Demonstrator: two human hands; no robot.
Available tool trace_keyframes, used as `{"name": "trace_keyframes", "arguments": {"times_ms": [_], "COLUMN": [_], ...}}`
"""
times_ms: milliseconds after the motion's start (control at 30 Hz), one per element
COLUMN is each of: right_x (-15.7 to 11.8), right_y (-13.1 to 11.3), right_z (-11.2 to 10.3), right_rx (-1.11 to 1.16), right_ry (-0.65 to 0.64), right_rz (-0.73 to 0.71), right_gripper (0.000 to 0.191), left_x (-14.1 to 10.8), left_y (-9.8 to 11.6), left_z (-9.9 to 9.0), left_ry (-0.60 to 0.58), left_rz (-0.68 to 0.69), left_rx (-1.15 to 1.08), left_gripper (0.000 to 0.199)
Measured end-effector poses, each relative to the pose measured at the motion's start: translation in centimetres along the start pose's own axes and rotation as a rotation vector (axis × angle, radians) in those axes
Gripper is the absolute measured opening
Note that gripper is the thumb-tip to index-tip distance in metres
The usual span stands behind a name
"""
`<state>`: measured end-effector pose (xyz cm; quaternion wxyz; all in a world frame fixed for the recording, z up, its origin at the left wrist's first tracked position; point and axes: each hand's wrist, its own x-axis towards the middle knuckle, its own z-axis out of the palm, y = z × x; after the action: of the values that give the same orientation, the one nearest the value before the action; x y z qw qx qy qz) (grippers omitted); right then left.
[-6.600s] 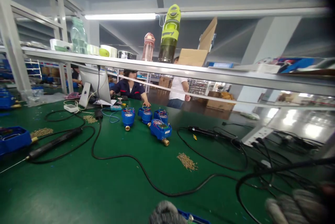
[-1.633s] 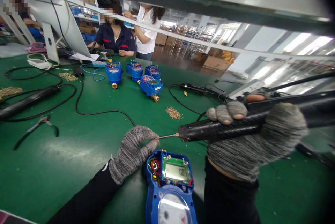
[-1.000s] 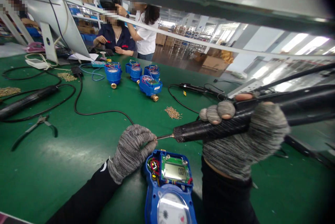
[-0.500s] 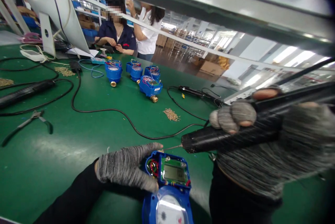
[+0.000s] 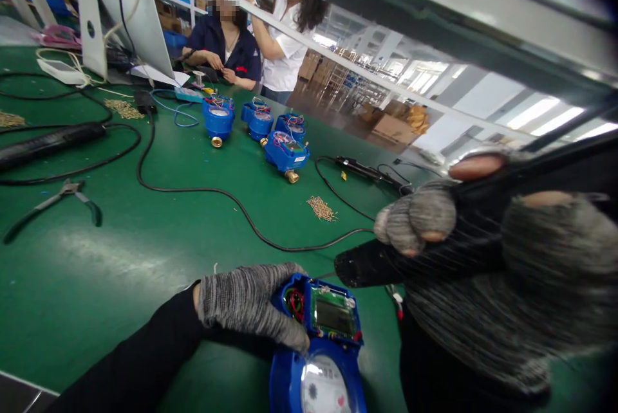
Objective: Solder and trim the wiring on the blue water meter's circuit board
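My left hand (image 5: 253, 307), in a grey knitted glove with bare fingertips, grips the left side of a blue water meter (image 5: 284, 377). The meter's upper housing lies uncovered, showing a green circuit board, a small display (image 5: 334, 316) and red and black wires. Wrapped in my right hand (image 5: 483, 284), also gloved, is a black electric screwdriver (image 5: 367, 263). It lies nearly level, its thin bit pointing left at the housing's far edge by my left fingers. I cannot tell whether the tip touches a screw.
Several blue water meters (image 5: 286, 154) stand farther back. Small screws (image 5: 322, 208) lie piled on the green table (image 5: 183, 226). Cutting pliers (image 5: 67, 189) and another black screwdriver (image 5: 53, 146) are at left. A black cable (image 5: 203, 190) crosses the middle. Two people (image 5: 226, 46) are beyond the table.
The view has shifted, so the meter and my left hand appear slightly farther right. The meter's display looks darker. Both hands keep their holds, and the screwdriver bit still points at the housing's far edge.
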<state>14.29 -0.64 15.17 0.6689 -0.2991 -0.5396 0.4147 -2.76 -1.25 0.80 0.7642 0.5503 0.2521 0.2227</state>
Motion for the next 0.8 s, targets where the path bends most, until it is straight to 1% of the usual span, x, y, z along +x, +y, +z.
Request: {"name": "trace_keyframes", "arguments": {"times_ms": [100,267,400,500,567,633,700,800], "right_x": [-0.1,-0.4,-0.8,-0.8,-0.6,-0.1,0.6,1.5], "right_y": [0.2,0.5,1.0,1.4,1.3,0.6,-0.7,-2.8], "right_z": [0.4,1.1,1.2,1.1,0.9,0.4,-0.7,-3.6], "right_rx": [-0.034,-0.056,-0.052,-0.049,-0.018,0.006,0.015,-0.087], "right_ry": [-0.040,-0.007,-0.026,-0.037,-0.101,-0.166,-0.183,-0.092], "right_rz": [0.015,0.011,-0.013,-0.006,-0.005,-0.005,-0.058,-0.178], "right_gripper": [0.024,0.013,0.013,0.019,0.023,0.026,0.030,0.037], "left_x": [-0.1,0.0,0.0,0.0,0.0,0.0,-0.1,-0.3], "left_y": [0.2,0.4,0.3,0.1,0.0,-0.1,-0.1,-0.2], "left_z": [0.1,0.5,0.7,0.6,0.6,0.7,1.0,1.5], "left_ry": [0.007,0.019,0.046,0.066,0.058,0.042,0.033,0.035], "left_rz": [-0.011,-0.040,-0.049,-0.040,-0.028,-0.009,-0.003,0.011], "left_rx": [-0.010,-0.040,-0.013,0.033,0.032,0.008,-0.036,-0.109], "left_gripper": [0.063,0.062,0.059,0.059,0.058,0.057,0.060,0.062]}}
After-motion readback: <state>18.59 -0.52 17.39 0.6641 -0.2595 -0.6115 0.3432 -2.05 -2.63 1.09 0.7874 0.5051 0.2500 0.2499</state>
